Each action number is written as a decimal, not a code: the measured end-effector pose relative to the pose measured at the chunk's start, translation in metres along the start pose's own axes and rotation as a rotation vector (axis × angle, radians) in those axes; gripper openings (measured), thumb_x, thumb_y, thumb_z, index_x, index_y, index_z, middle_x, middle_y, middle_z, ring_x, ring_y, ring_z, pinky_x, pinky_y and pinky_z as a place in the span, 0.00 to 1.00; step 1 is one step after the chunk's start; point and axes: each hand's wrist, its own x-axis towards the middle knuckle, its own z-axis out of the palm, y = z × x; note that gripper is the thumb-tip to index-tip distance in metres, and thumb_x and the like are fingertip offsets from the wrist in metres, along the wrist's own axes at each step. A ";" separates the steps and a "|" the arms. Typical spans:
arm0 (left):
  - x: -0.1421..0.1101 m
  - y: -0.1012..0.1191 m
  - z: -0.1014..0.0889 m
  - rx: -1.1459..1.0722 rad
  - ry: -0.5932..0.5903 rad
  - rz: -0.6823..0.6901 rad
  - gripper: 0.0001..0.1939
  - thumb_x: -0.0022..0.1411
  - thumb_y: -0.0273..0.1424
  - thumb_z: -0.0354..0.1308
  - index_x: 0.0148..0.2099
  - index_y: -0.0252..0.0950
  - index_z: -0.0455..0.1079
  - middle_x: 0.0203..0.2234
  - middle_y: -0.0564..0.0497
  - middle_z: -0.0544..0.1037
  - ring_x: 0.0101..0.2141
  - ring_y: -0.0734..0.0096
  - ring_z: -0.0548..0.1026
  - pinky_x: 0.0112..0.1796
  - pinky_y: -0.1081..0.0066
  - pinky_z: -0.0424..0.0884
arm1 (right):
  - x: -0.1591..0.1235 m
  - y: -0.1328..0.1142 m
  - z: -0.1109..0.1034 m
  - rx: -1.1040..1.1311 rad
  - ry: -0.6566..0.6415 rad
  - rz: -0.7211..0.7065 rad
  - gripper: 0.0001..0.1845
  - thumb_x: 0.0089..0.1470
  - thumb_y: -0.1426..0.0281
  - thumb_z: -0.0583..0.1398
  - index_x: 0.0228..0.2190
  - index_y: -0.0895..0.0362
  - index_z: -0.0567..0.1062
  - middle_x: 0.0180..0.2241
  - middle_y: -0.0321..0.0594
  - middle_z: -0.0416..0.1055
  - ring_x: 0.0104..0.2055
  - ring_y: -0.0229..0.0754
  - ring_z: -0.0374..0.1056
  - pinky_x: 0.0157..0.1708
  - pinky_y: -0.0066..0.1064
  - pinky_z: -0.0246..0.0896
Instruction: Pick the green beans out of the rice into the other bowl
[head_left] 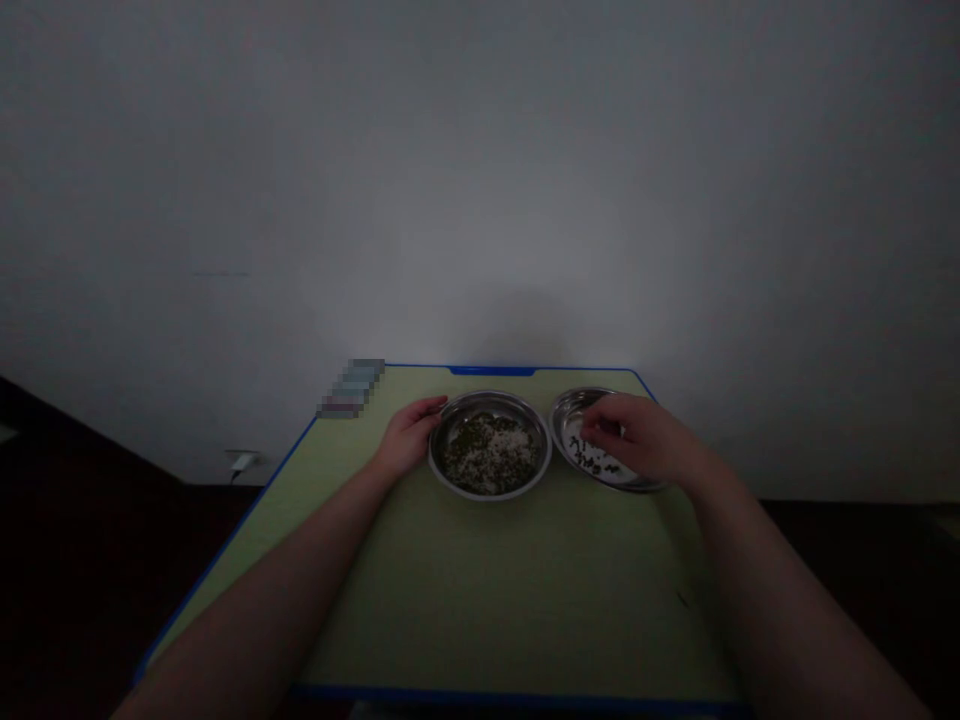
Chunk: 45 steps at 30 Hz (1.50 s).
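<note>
A round metal bowl stands on the table, filled with a mix of white grains and small green and brown bits. My left hand grips this bowl by its left rim. Close on its right is a second metal bowl, where several small dark pieces lie on the pale bottom. Over that second bowl hovers my right hand, thumb and fingers pinched together. Whatever may be between those fingertips is too small to make out. Part of the second bowl is hidden behind the right hand.
The light green table has a blue edge and stands against a grey wall. A blurred-out patch covers something at the table's back left corner. A white plug sits in the wall at the left. One small dark speck lies front right.
</note>
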 end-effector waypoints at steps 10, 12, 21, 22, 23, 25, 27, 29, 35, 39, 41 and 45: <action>0.002 -0.002 -0.001 0.024 0.001 0.003 0.27 0.43 0.38 0.63 0.47 0.31 0.71 0.39 0.43 0.78 0.39 0.59 0.74 0.44 0.61 0.66 | -0.003 0.015 -0.001 -0.199 -0.031 0.063 0.10 0.49 0.66 0.55 0.26 0.57 0.75 0.24 0.39 0.69 0.25 0.37 0.61 0.26 0.28 0.48; 0.003 -0.002 -0.002 0.041 0.004 0.009 0.28 0.43 0.39 0.63 0.46 0.31 0.71 0.39 0.43 0.78 0.39 0.60 0.74 0.43 0.61 0.67 | -0.004 0.018 -0.001 -0.212 -0.040 0.082 0.09 0.47 0.68 0.56 0.28 0.56 0.75 0.25 0.39 0.70 0.25 0.37 0.61 0.26 0.28 0.49; 0.001 0.001 -0.002 0.048 0.014 0.004 0.28 0.43 0.41 0.63 0.46 0.31 0.71 0.37 0.44 0.78 0.37 0.61 0.75 0.42 0.62 0.67 | -0.007 0.021 -0.002 -0.266 -0.092 0.124 0.12 0.48 0.65 0.55 0.31 0.56 0.77 0.27 0.40 0.73 0.26 0.38 0.64 0.26 0.28 0.51; 0.001 0.001 -0.002 0.040 0.014 -0.001 0.28 0.43 0.41 0.63 0.47 0.32 0.71 0.37 0.44 0.78 0.37 0.61 0.75 0.42 0.62 0.67 | -0.007 0.022 -0.001 -0.274 -0.091 0.127 0.12 0.49 0.65 0.55 0.32 0.56 0.77 0.28 0.41 0.73 0.26 0.38 0.65 0.26 0.28 0.51; 0.001 0.000 -0.002 0.031 0.014 -0.006 0.29 0.43 0.41 0.63 0.47 0.32 0.71 0.37 0.44 0.78 0.37 0.61 0.75 0.42 0.62 0.67 | -0.007 0.023 -0.001 -0.282 -0.093 0.127 0.13 0.49 0.65 0.55 0.33 0.56 0.77 0.28 0.41 0.74 0.26 0.38 0.65 0.26 0.28 0.52; 0.001 0.000 -0.002 0.021 0.014 -0.005 0.29 0.43 0.41 0.64 0.47 0.31 0.71 0.37 0.44 0.78 0.37 0.60 0.75 0.42 0.62 0.67 | -0.007 0.023 0.000 -0.294 -0.100 0.121 0.14 0.49 0.64 0.55 0.34 0.56 0.77 0.28 0.41 0.74 0.26 0.38 0.65 0.26 0.29 0.52; 0.001 0.000 -0.003 0.023 0.011 0.000 0.29 0.43 0.41 0.64 0.47 0.31 0.71 0.37 0.44 0.78 0.38 0.60 0.75 0.43 0.62 0.67 | -0.007 0.023 0.000 -0.297 -0.110 0.113 0.14 0.50 0.64 0.55 0.33 0.56 0.77 0.28 0.41 0.74 0.26 0.38 0.65 0.25 0.29 0.52; 0.001 0.000 -0.002 0.032 0.011 0.004 0.29 0.43 0.41 0.63 0.47 0.31 0.71 0.37 0.44 0.78 0.38 0.60 0.75 0.43 0.62 0.67 | -0.006 0.021 -0.001 -0.293 -0.115 0.105 0.14 0.51 0.64 0.54 0.33 0.55 0.77 0.28 0.41 0.74 0.26 0.38 0.66 0.25 0.29 0.52; 0.000 0.003 -0.001 0.052 0.003 0.013 0.29 0.43 0.42 0.63 0.47 0.31 0.71 0.38 0.44 0.78 0.38 0.61 0.75 0.44 0.62 0.67 | -0.005 0.020 -0.001 -0.293 -0.117 0.115 0.13 0.50 0.65 0.54 0.33 0.56 0.77 0.30 0.42 0.74 0.28 0.39 0.66 0.26 0.28 0.52; 0.000 0.002 -0.001 0.037 0.005 0.006 0.28 0.44 0.42 0.63 0.47 0.32 0.71 0.37 0.45 0.78 0.37 0.61 0.75 0.43 0.62 0.67 | -0.003 0.015 0.000 -0.253 -0.117 0.050 0.13 0.52 0.67 0.53 0.32 0.56 0.77 0.32 0.42 0.74 0.31 0.40 0.66 0.29 0.29 0.53; 0.001 0.001 -0.001 0.035 0.007 0.002 0.28 0.44 0.42 0.63 0.47 0.32 0.71 0.37 0.45 0.78 0.37 0.61 0.75 0.43 0.62 0.68 | 0.000 0.007 0.001 -0.221 -0.115 0.000 0.14 0.54 0.67 0.52 0.32 0.56 0.77 0.32 0.42 0.74 0.33 0.41 0.66 0.31 0.29 0.54; 0.002 0.000 0.000 0.039 -0.004 0.009 0.28 0.45 0.43 0.62 0.47 0.32 0.71 0.37 0.45 0.78 0.38 0.61 0.75 0.42 0.63 0.68 | 0.007 -0.016 0.005 -0.154 -0.131 -0.096 0.13 0.54 0.68 0.53 0.33 0.56 0.77 0.30 0.41 0.73 0.32 0.40 0.65 0.33 0.30 0.53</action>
